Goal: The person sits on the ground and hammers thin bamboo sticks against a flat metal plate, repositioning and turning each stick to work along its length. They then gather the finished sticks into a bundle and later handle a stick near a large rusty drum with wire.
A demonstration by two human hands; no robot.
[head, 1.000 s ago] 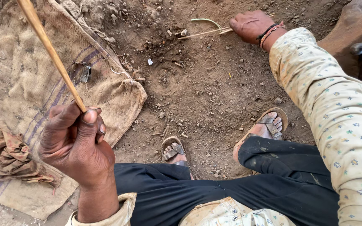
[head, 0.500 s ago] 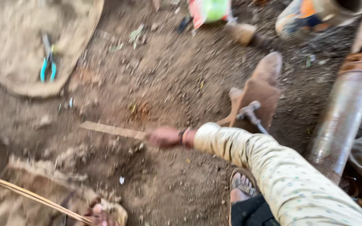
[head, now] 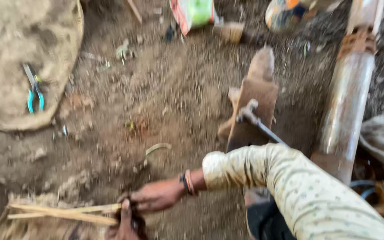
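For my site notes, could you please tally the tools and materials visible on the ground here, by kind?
Wooden strips: 2, held by both hands (right hand, left hand)
Pliers: 1, blue-handled, on the sack
Metal pipe: 1
Hammer-like tool: 1, on the wooden block
Total: 7

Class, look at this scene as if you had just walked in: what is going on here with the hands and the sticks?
A person sits low over bare dirt ground. The right hand, arm in a pale patterned sleeve, reaches across to thin wooden strips, meeting the left hand at their near end. The grip is blurred. Pliers with blue handles lie on burlap sacking. A rusty metal block and pipe stand to the right.
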